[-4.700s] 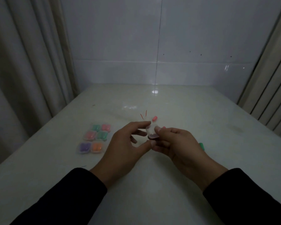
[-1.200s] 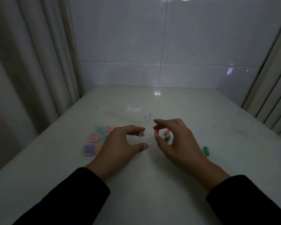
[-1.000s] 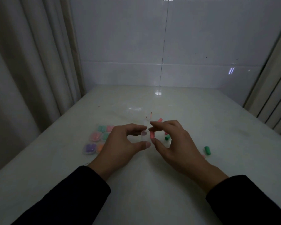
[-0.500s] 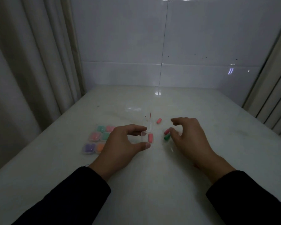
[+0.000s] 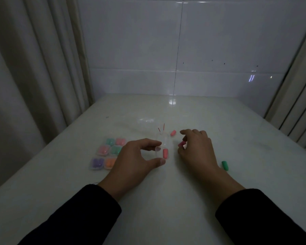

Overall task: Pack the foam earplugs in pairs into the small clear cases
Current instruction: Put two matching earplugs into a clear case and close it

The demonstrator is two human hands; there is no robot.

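On the pale table (image 5: 166,200), between curtains and a tiled wall, two black-sleeved arms are working over a scatter of small things. Six filled cases (image 5: 107,153), a cluster holding green, pink, purple and orange pairs, are lying left of the hands, apart from them.

The left hand (image 5: 138,160) is holding the open clear case (image 5: 163,149) down on the table, forefinger and thumb curled against its near half. The right hand (image 5: 196,151), which was lowering a plug into that case a second ago, is now sitting just to the right of it, its fingertips pinching a second pink earplug (image 5: 182,143).

One pink earplug (image 5: 165,153) is now lying inside the case, so this pair is half packed. The plug being picked up is probably the mate, though in this dim light its shade looks a little deeper, so the match is uncertain.

A further pink earplug (image 5: 173,133) is lying loose just beyond the case, and a green earplug (image 5: 225,165) is lying near the right wrist, both yet to be packed.
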